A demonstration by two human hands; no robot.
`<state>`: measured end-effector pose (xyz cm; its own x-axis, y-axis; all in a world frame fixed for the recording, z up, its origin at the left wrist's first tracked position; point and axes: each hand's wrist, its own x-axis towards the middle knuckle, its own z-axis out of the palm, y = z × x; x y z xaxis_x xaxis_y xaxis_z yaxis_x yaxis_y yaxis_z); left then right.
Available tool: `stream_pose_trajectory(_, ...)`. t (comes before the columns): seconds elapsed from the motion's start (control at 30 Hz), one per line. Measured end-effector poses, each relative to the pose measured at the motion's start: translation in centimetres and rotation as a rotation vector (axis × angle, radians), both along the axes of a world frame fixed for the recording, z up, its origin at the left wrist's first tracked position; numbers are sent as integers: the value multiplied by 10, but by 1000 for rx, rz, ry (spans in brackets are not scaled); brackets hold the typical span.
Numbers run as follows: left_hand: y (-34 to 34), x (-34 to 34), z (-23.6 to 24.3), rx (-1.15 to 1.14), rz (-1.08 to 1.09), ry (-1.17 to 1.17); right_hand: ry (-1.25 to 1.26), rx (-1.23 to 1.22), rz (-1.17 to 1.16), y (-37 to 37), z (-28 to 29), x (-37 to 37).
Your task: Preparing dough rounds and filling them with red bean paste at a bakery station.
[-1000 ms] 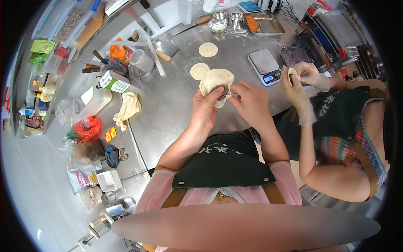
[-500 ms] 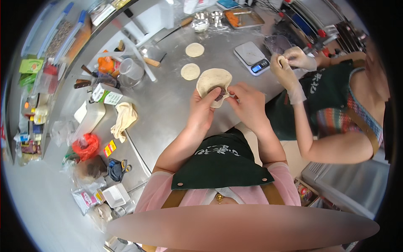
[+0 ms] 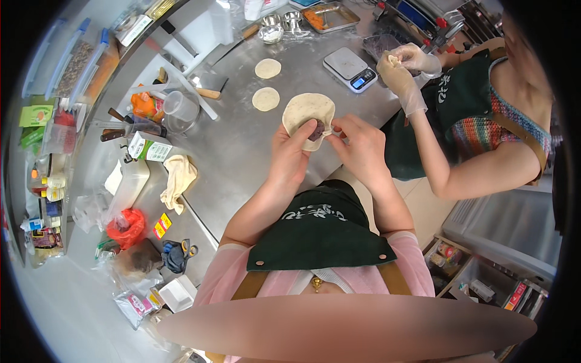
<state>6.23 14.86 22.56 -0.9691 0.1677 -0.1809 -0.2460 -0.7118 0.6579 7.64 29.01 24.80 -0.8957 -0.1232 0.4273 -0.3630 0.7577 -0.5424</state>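
Observation:
My left hand (image 3: 292, 148) holds a round dough wrapper (image 3: 310, 107) from below, its thumb pressing on the dark purple filling (image 3: 318, 129) in the middle. At the wrapper's right edge, my right hand (image 3: 357, 140) pinches the dough between thumb and forefinger, where small folds show. The fingers under the wrapper are hidden. Beyond it, two flat dough rounds lie on the steel table: a nearer dough round (image 3: 265, 98) and a farther dough round (image 3: 267, 68).
A kitchen scale (image 3: 350, 69) stands at the right, beside a co-worker's gloved hands (image 3: 399, 69) holding a small dough piece. Farther back are a metal tray (image 3: 331, 17) with orange food and metal bowls (image 3: 270, 30). Leftward lie a cloth (image 3: 179, 181), a carton (image 3: 149, 147) and a clear jug (image 3: 180, 111).
The view has shifted, so the table things sit a little more to the left and higher. My right fingers have loosened slightly and spread at the wrapper's edge; more filling shows.

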Motion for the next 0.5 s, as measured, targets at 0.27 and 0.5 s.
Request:
stream_pose_trajectory(0.27,-11,7,-1,-21,5,22,3,51,28,-10,4,5)
stream_pose_trajectory(0.5,-18,11,-1,-15,21,31,12,17,68,-18,4,6)
